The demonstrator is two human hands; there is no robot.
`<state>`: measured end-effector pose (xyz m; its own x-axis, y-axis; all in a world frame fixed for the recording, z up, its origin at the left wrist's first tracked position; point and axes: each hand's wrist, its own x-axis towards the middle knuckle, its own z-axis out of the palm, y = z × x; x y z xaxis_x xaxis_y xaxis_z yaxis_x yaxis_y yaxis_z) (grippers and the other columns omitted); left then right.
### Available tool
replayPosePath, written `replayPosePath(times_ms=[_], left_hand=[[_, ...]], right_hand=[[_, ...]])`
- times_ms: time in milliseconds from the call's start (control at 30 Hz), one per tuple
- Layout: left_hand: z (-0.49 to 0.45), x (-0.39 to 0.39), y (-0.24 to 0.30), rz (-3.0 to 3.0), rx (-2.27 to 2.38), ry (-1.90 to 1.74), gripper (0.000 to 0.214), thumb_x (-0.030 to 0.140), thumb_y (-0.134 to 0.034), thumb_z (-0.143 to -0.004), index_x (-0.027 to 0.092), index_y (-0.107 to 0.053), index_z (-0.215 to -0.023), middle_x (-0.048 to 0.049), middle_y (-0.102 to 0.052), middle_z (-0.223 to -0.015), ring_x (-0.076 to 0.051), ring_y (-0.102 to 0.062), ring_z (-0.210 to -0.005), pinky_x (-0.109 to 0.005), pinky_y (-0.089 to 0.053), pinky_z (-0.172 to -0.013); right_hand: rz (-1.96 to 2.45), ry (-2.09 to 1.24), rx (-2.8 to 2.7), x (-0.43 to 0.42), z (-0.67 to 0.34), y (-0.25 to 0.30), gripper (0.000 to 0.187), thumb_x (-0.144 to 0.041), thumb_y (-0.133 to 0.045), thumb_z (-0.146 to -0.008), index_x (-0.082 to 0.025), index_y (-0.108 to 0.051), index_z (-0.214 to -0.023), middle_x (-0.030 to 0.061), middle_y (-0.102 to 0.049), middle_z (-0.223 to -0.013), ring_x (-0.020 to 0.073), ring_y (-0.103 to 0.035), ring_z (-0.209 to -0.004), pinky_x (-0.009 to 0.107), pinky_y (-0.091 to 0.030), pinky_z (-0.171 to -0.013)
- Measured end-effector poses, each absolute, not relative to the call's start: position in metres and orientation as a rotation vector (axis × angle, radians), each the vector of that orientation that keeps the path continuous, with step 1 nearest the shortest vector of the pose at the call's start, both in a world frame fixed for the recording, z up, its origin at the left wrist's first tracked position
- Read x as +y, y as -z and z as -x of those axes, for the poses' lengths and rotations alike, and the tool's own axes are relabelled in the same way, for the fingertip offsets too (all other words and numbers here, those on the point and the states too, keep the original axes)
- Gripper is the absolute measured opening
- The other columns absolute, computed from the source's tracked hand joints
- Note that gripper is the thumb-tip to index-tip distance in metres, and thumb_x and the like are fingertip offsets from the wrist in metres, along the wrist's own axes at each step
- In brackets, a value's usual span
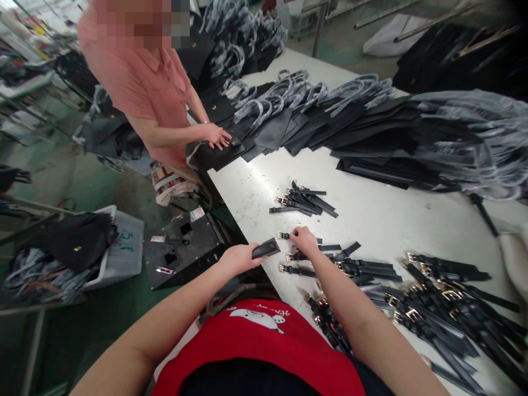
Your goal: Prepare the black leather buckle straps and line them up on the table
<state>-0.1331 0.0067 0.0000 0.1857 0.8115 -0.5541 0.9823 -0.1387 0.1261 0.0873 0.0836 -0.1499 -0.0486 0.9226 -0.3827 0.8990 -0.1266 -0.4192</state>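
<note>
My left hand (242,258) is closed around a short, flat black leather-like piece (266,248), held just off the near left edge of the table. Whether that piece is one layer or several, I cannot tell. My right hand (304,240) is pinched on a short black buckle strap (284,235), its gold buckle end showing left of the fingers. Just below that hand, another buckle strap (297,270) lies flat on the table. Beyond it rests a small heap of buckle straps (305,199), gold buckles mostly to the left.
Many more buckle straps (449,308) cover the right side of the white table (379,214). Black bag panels (371,129) with plastic-wrapped handles line its far side. A co-worker in a pink shirt (140,93) presses on a panel. A filled crate (124,247) stands at left.
</note>
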Motion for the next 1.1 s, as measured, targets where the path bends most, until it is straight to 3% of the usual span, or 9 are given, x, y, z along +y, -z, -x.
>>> replayPosePath(times_ms=[100,300,633,867,1100], left_hand=[[0.134,0.001,0.002,-1.995,1.664,0.476,0.043,0.053,-0.039,-0.074,0.029,-0.049,-0.108,-0.0034,-0.064,-0.086,-0.019,-0.059,-0.076,-0.025,-0.042,-0.060],[0.138,-0.007,0.005,-1.980,1.672,0.435,0.046,0.056,-0.036,-0.074,0.028,-0.048,-0.110,-0.0034,-0.064,-0.087,-0.020,-0.059,-0.077,-0.025,-0.041,-0.060],[0.143,-0.013,0.009,-1.959,1.658,0.421,0.047,0.056,-0.037,-0.075,0.029,-0.046,-0.112,-0.0030,-0.063,-0.088,-0.019,-0.058,-0.076,-0.026,-0.039,-0.060],[0.139,-0.009,0.006,-1.964,1.661,0.404,0.047,0.056,-0.037,-0.074,0.028,-0.047,-0.111,-0.0031,-0.063,-0.088,-0.019,-0.058,-0.076,-0.025,-0.039,-0.059],[0.137,-0.005,0.006,-1.973,1.678,0.420,0.048,0.057,-0.036,-0.074,0.030,-0.045,-0.112,-0.0031,-0.064,-0.088,-0.020,-0.059,-0.075,-0.025,-0.038,-0.057]], right_hand=[[2.062,-0.889,-2.101,0.080,-0.089,0.151,0.022,-0.034,-0.043,-0.075,-0.023,-0.060,-0.084,0.0041,-0.050,-0.088,0.0129,-0.049,-0.072,0.022,-0.033,-0.059],[2.147,-0.861,-2.113,0.082,-0.088,0.154,0.026,-0.039,-0.044,-0.075,-0.022,-0.061,-0.084,0.0037,-0.050,-0.088,0.0123,-0.049,-0.071,0.022,-0.034,-0.061],[1.816,-1.014,-2.194,0.077,-0.101,0.152,0.031,-0.021,-0.041,-0.076,-0.031,-0.057,-0.101,-0.0006,-0.049,-0.101,0.0120,-0.048,-0.091,0.020,-0.036,-0.070],[1.869,-0.922,-2.150,0.077,-0.105,0.154,0.021,-0.025,-0.044,-0.075,-0.025,-0.057,-0.092,-0.0002,-0.051,-0.096,0.0123,-0.049,-0.085,0.021,-0.037,-0.066],[1.816,-0.855,-2.416,0.077,-0.103,0.146,0.027,-0.029,-0.034,-0.083,-0.030,-0.056,-0.099,-0.0003,-0.049,-0.103,0.0122,-0.050,-0.086,0.020,-0.035,-0.060]])
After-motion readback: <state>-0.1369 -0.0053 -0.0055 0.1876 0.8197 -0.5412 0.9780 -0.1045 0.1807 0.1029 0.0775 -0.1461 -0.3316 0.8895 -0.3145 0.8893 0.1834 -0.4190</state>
